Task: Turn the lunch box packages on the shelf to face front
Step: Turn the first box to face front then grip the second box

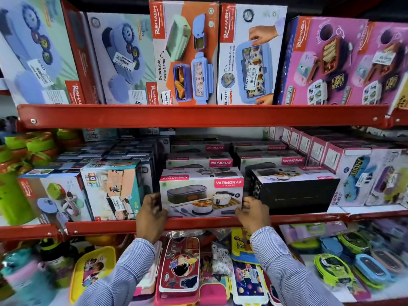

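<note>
A white Varmora lunch box package [201, 193] stands at the front of the middle shelf, its picture side facing me. My left hand [152, 214] grips its left end and my right hand [254, 214] grips its right end. Right beside it sits another Varmora package [295, 193] with a plain black side turned to the front. More Varmora packages [198, 161] are stacked behind both.
The red shelf lip [198, 224] runs just below my hands. A kids lunch box package [112, 191] stands to the left, a Rishabh box [53, 197] further left. Large Rishabh boxes [185, 54] fill the top shelf. Pencil cases and loose lunch boxes lie on the shelf below.
</note>
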A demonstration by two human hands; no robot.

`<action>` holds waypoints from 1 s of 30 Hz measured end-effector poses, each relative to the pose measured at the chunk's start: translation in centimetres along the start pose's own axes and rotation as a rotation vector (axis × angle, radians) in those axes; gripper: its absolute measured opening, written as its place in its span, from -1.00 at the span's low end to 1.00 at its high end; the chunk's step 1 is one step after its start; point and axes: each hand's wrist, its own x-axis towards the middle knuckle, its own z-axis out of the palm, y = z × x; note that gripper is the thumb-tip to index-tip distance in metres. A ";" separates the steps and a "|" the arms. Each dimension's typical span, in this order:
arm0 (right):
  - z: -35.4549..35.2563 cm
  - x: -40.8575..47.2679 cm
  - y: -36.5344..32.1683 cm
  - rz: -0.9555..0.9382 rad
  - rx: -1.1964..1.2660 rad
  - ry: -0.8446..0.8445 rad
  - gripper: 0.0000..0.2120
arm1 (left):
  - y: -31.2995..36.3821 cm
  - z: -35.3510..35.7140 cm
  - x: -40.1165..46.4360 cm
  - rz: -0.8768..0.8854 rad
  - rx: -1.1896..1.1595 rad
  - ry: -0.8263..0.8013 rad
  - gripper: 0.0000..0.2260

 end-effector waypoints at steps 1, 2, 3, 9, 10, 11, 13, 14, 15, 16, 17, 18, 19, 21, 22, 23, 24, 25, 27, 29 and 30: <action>-0.1 -0.1 0.1 -0.010 0.021 -0.007 -0.78 | 0.0 -0.1 0.0 -0.003 -0.013 -0.001 -0.60; -0.3 -0.3 0.2 -0.020 0.045 -0.009 -0.73 | 0.1 -0.1 -0.3 -0.003 -0.023 0.001 -0.59; -0.6 -0.5 0.2 -0.030 0.067 -0.005 -0.68 | 0.2 -0.2 -0.6 0.012 -0.022 0.015 -0.58; -4.3 -3.1 0.7 -0.158 0.195 0.271 -0.76 | 3.1 1.2 -4.1 0.344 0.032 0.295 -0.74; -5.2 -3.3 0.9 -0.176 0.209 0.348 -0.80 | 4.1 1.9 -4.8 0.387 0.021 0.286 -0.77; -6.4 -3.4 1.1 -0.190 0.223 0.422 -0.82 | 5.2 3.0 -5.4 0.411 0.017 0.252 -0.79; -8.7 -2.8 2.1 -0.200 0.250 0.534 -0.83 | 7.1 5.7 -6.6 0.407 0.013 0.116 -0.83; -9.9 -2.2 2.8 -0.191 0.248 0.573 -0.82 | 8.0 7.2 -7.2 0.385 0.015 0.032 -0.85; -11.0 -1.4 3.6 -0.170 0.240 0.602 -0.81 | 8.8 8.5 -7.6 0.358 0.018 -0.050 -0.86; -12.2 -0.5 4.7 -0.135 0.223 0.625 -0.78 | 9.5 9.9 -7.9 0.336 0.023 -0.125 -0.84; -13.3 0.4 6.0 -0.093 0.203 0.641 -0.74 | 10.0 11.3 -8.2 0.320 0.035 -0.184 -0.79; -14.3 1.3 7.3 -0.053 0.184 0.646 -0.70 | 10.4 12.6 -8.3 0.308 0.065 -0.218 -0.71; -15.2 2.1 8.4 -0.023 0.166 0.640 -0.66 | 10.8 13.8 -8.4 0.299 0.104 -0.228 -0.62; -16.6 3.4 10.1 0.014 0.132 0.593 -0.58 | 11.2 15.6 -8.4 0.271 0.163 -0.222 -0.48; -17.5 4.1 11.1 0.027 0.117 0.549 -0.55 | 11.5 16.8 -8.5 0.234 0.152 -0.220 -0.43; -18.0 4.9 11.9 0.042 0.112 0.498 -0.51 | 11.7 17.6 -8.6 0.181 0.125 -0.230 -0.39; -18.7 5.6 12.8 0.050 0.126 0.435 -0.48 | 12.0 18.7 -9.0 0.121 0.096 -0.245 -0.36; -19.0 6.0 13.3 0.047 0.152 0.370 -0.46 | 12.3 19.5 -9.1 0.067 0.073 -0.266 -0.32; -19.8 6.8 14.1 0.037 0.191 0.248 -0.43 | 12.9 21.0 -9.3 -0.006 0.064 -0.262 -0.28; -20.3 7.2 14.5 0.026 0.201 0.174 -0.38 | 13.5 22.1 -9.6 -0.056 0.054 -0.214 -0.27; -20.6 7.3 14.5 0.018 0.214 0.153 -0.37 | 13.8 22.3 -9.8 -0.060 0.055 -0.188 -0.28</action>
